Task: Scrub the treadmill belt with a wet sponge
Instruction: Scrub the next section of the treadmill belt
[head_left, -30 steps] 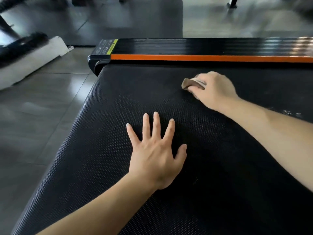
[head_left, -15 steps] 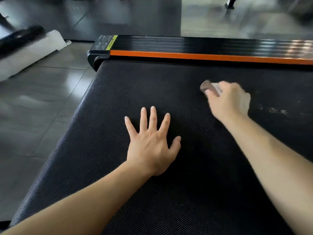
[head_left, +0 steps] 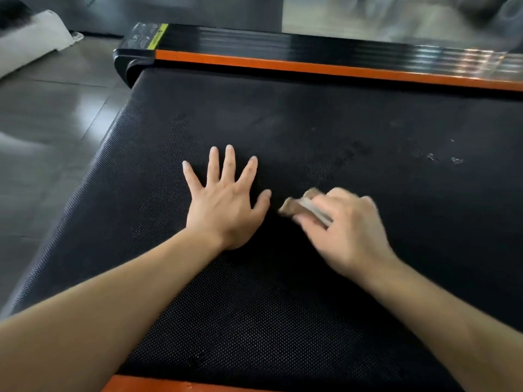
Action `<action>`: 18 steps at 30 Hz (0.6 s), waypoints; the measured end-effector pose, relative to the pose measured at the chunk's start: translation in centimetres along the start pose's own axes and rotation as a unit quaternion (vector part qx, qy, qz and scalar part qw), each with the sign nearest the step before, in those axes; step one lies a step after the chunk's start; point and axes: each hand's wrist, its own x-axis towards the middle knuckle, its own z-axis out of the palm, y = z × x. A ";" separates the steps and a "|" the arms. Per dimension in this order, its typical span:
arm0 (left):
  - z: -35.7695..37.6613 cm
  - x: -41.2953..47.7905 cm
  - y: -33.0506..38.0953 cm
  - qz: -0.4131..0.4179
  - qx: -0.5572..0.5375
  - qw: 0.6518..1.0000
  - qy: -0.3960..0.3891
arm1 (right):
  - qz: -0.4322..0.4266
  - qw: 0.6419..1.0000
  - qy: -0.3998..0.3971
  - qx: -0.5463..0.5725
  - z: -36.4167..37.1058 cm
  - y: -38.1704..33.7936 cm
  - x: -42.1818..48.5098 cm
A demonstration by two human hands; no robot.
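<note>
The black textured treadmill belt (head_left: 325,123) fills most of the view. My left hand (head_left: 223,205) lies flat on it with fingers spread, near the middle. Just to its right my right hand (head_left: 348,230) grips a small sponge (head_left: 294,207), brown on one face and pale on the other, and presses it on the belt. Most of the sponge is hidden under my fingers. A few pale specks (head_left: 444,159) mark the belt at the right.
An orange stripe and a glossy black side rail (head_left: 311,52) run along the belt's far edge, with a yellow label (head_left: 157,35) at the left end. Another orange edge (head_left: 158,386) shows at the bottom. Grey tiled floor (head_left: 51,108) lies left; a white object (head_left: 31,41) sits far left.
My right hand has dragged the sponge from the far side of the belt toward me and to the left, ending close beside my left thumb. My left hand has stayed flat in place.
</note>
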 end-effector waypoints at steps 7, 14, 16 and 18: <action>0.1 0.0 0.0 -0.004 0.003 1.000 -0.003 | -0.008 0.999 0.008 0.047 -0.5 -0.8 -3.5; 0.1 -0.1 0.2 -0.006 0.006 1.000 -0.003 | -0.048 0.998 -0.014 0.043 -1.1 0.7 -4.5; 0.1 -0.2 0.2 -0.007 0.017 1.000 -0.003 | -0.083 0.993 -0.057 0.068 -0.6 -1.7 -6.7; 0.1 -0.2 0.2 -0.007 0.022 1.000 -0.003 | -0.164 0.971 -0.136 0.110 -0.5 -4.5 -9.9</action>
